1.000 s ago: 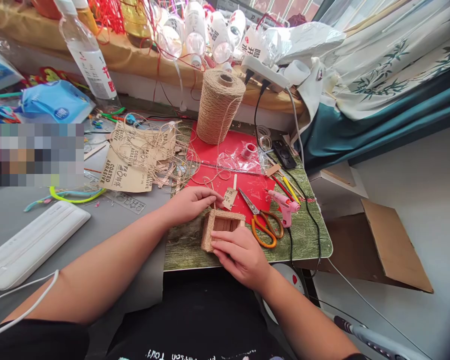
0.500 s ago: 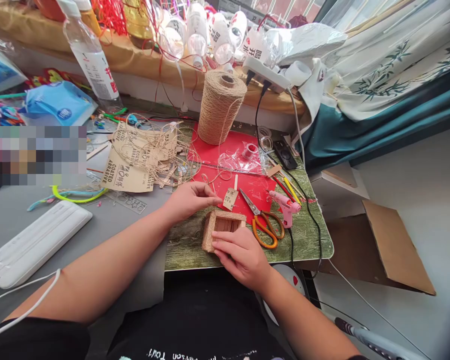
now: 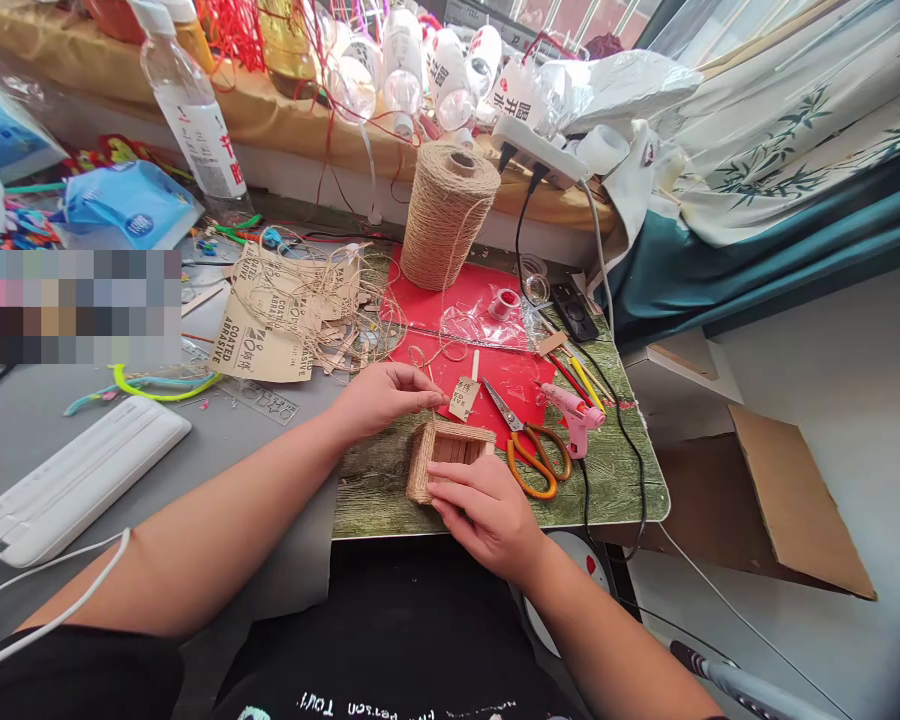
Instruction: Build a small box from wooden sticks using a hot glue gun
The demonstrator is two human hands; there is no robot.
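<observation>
Pinching twine at the far rim, the left hand (image 3: 379, 398) works while the right hand (image 3: 487, 510) clamps the twine-wrapped box (image 3: 448, 458) on the surface — slack could unravel those coils.

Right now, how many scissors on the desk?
1: orange-handled steel scissors on the green mat, between the small twine-wrapped wooden box and the pink glue gun. Clutter may hide others.

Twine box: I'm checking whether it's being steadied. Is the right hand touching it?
Touching. The head view shows the right hand lying on the near edge of the twine box.
</observation>
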